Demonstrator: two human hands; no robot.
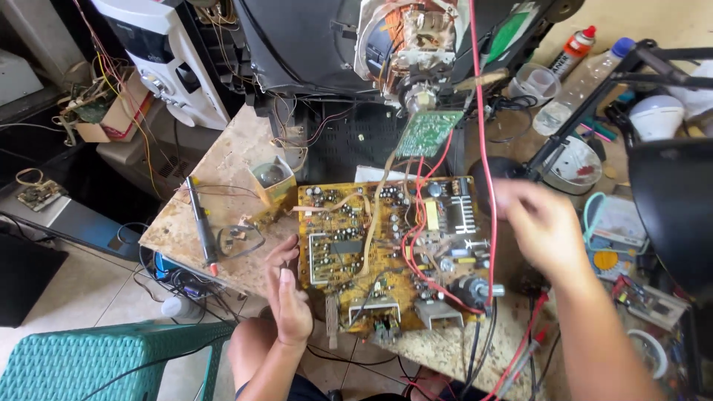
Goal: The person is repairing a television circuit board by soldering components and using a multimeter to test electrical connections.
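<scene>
Speckled stone bench [223, 174], beige w/ brown flecks, cluttered w/ electronics. At centre, lying flat on bench: yellow circuit board [390, 249], roughly square, packed w/ small cylindrical capacitors, a black chip, silver metal shields at near edge, red wires looping across.

Left hand [288, 293] at board's left edge, palm turned inward toward it, fingers straight & together, fingertips just touching or right beside the edge; holding nothing. Right hand [541, 226] blurred, over board's right side, fingers loosely spread, nothing in grip as far as visible; can't tell if touching board.

Ribbon cable & red wires run up from board to small green circuit board [427, 132], tilted, fixed on neck of picture tube [405, 44]; copper windings on the yoke, dark glass bulb of tube behind. Long red wire [483, 148] drops from top, past right side of board.

Left of board: small yellowish box w/ round glassy lens [273, 178], thin black probe-like tool w/ red tip [202, 223] lying along bench, tangled thin wires beside.

Right of board: black lamp arm [587, 104], dark lamp shade [672, 208], white bulb [657, 115], clear plastic bottle [575, 93], spray can w/ red cap [575, 48], small parts & tools in a heap.

Far left: white plastic appliance [174, 59], cardboard box w/ wires [111, 111]. Below bench: teal woven-pattern plastic stool [104, 360], tiled floor, bare knee.
</scene>
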